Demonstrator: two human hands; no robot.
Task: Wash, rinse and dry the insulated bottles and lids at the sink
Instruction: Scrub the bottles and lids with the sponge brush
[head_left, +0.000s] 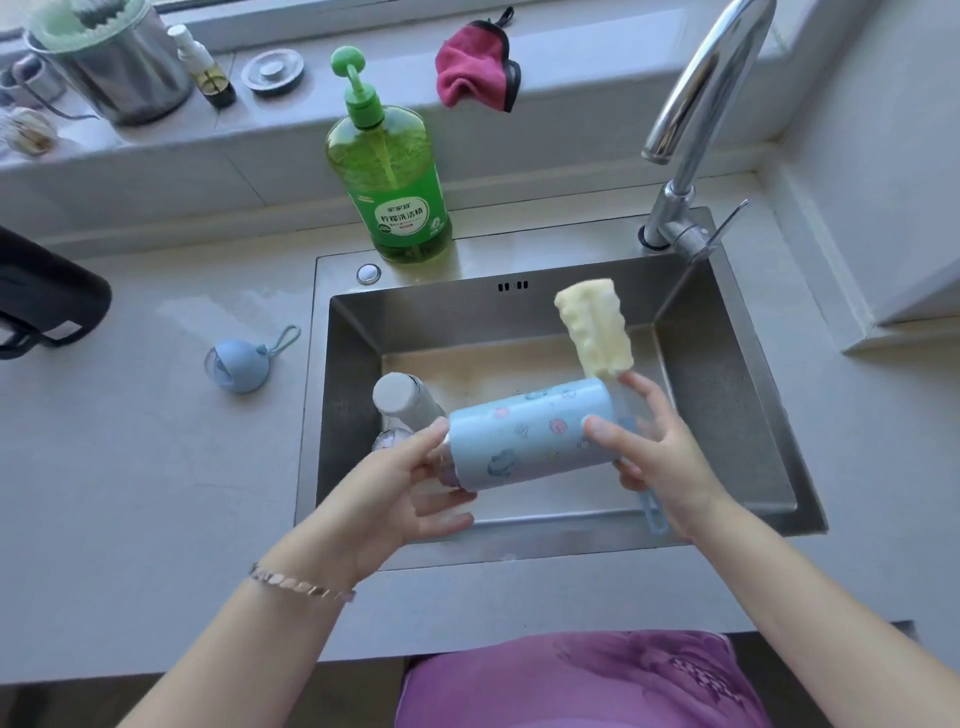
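Holding the blue bottle (524, 434) level over the sink (727, 415), the left hand (405, 488) is curling around its clear neck end at nine o'clock. The right hand (660, 457) is bracing the base at three o'clock and clamping the sponge brush (592, 327) by its handle (foam head pointing to twelve o'clock, outside the bottle), probably readying it for scrubbing. The blue lid (239, 364) is lying on the counter (130, 467) at nine o'clock of the sink, and a grey bottle (395, 400) is waiting in the basin.
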